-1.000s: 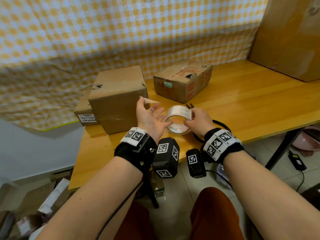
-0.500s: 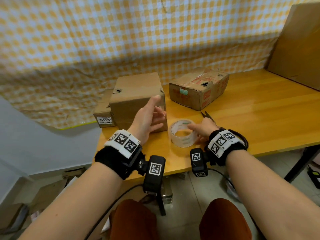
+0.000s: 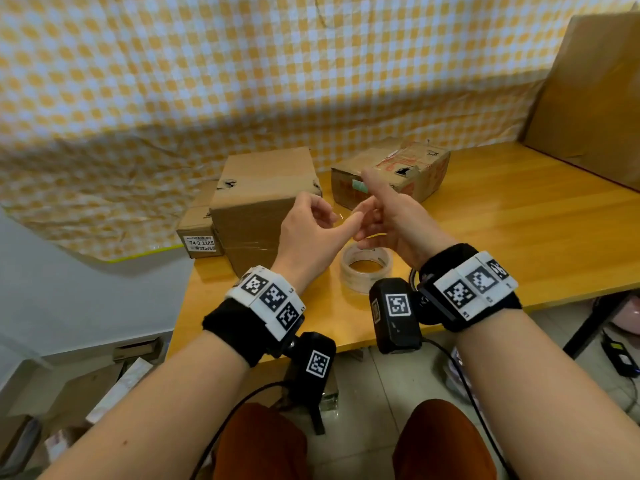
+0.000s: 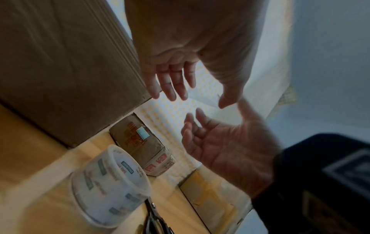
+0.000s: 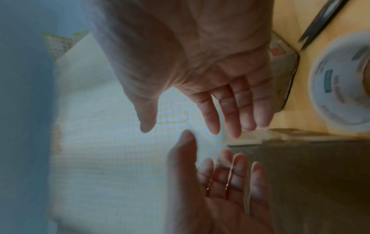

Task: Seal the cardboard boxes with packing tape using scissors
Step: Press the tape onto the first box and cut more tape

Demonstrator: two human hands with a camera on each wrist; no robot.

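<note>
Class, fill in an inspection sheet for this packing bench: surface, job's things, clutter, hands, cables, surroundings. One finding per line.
Surface: wooden table.
Job's things: tape roll lying flat; scissors beside it; plain box, printed box, small labelled box.
Clutter: nothing seen.
Hands: left hand and right hand raised above the tape roll, both empty.
Cables: black cable below the right wrist.
Surroundings: checked cloth behind; large cardboard sheet at right.

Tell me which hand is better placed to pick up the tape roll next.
Probably the right hand. It hovers almost directly above the tape roll, open and holding nothing. The left hand, also open, sits further toward the tall box.
</note>
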